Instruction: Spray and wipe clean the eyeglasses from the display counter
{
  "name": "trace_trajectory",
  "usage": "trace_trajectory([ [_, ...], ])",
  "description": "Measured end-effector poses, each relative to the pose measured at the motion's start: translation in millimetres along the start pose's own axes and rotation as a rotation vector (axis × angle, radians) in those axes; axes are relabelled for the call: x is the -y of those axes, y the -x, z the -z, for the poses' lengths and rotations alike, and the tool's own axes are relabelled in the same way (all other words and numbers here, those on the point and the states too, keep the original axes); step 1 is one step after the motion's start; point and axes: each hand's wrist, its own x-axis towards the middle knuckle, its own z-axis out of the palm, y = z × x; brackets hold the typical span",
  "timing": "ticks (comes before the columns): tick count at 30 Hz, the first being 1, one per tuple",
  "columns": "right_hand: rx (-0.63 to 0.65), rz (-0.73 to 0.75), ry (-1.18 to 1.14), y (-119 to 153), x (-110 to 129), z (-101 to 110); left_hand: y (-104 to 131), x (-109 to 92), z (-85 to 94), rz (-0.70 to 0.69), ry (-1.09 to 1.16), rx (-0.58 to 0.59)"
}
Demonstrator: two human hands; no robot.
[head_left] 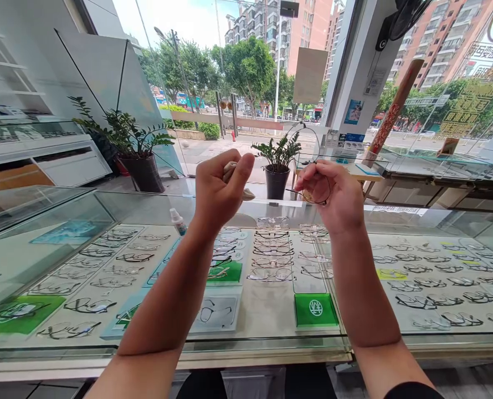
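My left hand [218, 191] is raised over the glass counter, closed in a fist around a pale cloth [248, 194]; bits of the cloth stick out between the fingers and below the thumb. To the right, at about the same height, my right hand [333, 188] pinches a pair of thin dark-rimmed eyeglasses [327, 200] between thumb and fingers. One round lens hangs before the palm, and a thin temple arm points left. The fingers hide part of the frame. The two hands are apart from each other.
Under the glass top of the display counter [267, 346] lie rows of eyeglasses [273, 260] and a green tray [315, 310]. A small spray bottle [178, 221] stands left of my left forearm. Beyond the counter are potted plants [276, 180] and a round mirror [319, 145] on a table.
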Motion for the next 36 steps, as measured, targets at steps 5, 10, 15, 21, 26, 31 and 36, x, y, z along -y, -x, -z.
trace_trajectory([
  [5, 0.148, -0.069, 0.2, 1.6, 11.4, 10.6, 4.7, -19.7, 7.8, -0.166, -0.251, 0.065],
  [10, 0.273, -0.109, 0.329, 3.6, 21.6, 16.8, 0.7, -27.9, 10.4, -0.53, -0.493, 0.22],
  [15, 0.37, -0.141, 0.354, 4.6, 24.2, 17.1, -0.1, -21.4, 9.0, -0.555, -0.621, 0.247],
  [21, 0.373, -0.137, 0.384, 6.1, 25.2, 16.3, 1.9, -19.4, 8.0, -0.524, -0.615, 0.269],
  [26, 0.354, -0.125, 0.445, 6.9, 26.9, 14.3, 3.5, -21.9, 10.6, -0.519, -0.646, 0.271],
  [31, 0.333, -0.093, 0.504, 7.8, 28.4, 12.6, 5.4, -25.3, 10.7, -0.52, -0.671, 0.274],
  [36, 0.331, -0.069, 0.54, 9.1, 31.3, 11.0, 6.8, -26.4, 8.9, -0.509, -0.674, 0.284],
])
